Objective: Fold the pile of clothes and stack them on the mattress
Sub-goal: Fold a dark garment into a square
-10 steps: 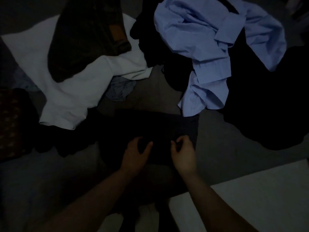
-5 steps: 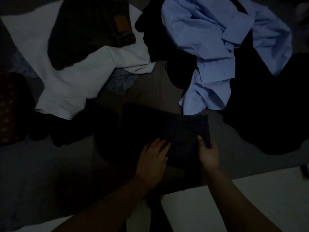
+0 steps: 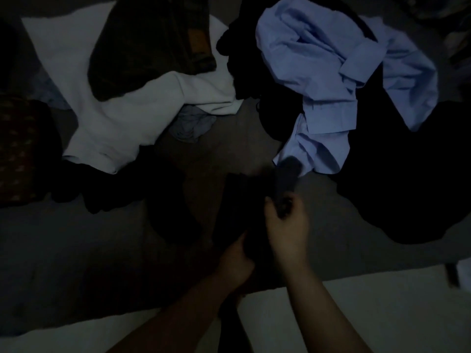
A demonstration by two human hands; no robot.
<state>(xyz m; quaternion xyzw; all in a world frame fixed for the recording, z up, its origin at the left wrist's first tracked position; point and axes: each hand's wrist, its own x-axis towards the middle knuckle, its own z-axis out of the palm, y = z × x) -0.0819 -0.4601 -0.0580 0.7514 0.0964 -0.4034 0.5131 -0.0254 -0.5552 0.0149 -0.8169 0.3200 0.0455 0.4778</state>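
Observation:
The scene is very dim. A small dark garment [image 3: 242,200], partly folded, is lifted over the grey mattress [image 3: 76,250] near its front edge. My right hand [image 3: 285,225] grips its upper part, which sticks up past the fingers. My left hand [image 3: 237,261] grips its lower edge from below. Behind lies the unfolded pile: a light blue shirt [image 3: 318,72], a white garment [image 3: 122,118], dark olive trousers [image 3: 153,39] on top of it, and black clothes [image 3: 407,174] at the right.
A dark patterned cloth [image 3: 20,149] lies at the left edge. A small grey-blue cloth [image 3: 191,126] peeks out under the white garment. Pale floor [image 3: 369,301] shows in front of the mattress edge. More black fabric [image 3: 114,189] lies left of my hands.
The dark garment lay flat under my hands. Both hands have since taken hold of it and turned it upright, the right hand rising and the left dropping toward the mattress edge.

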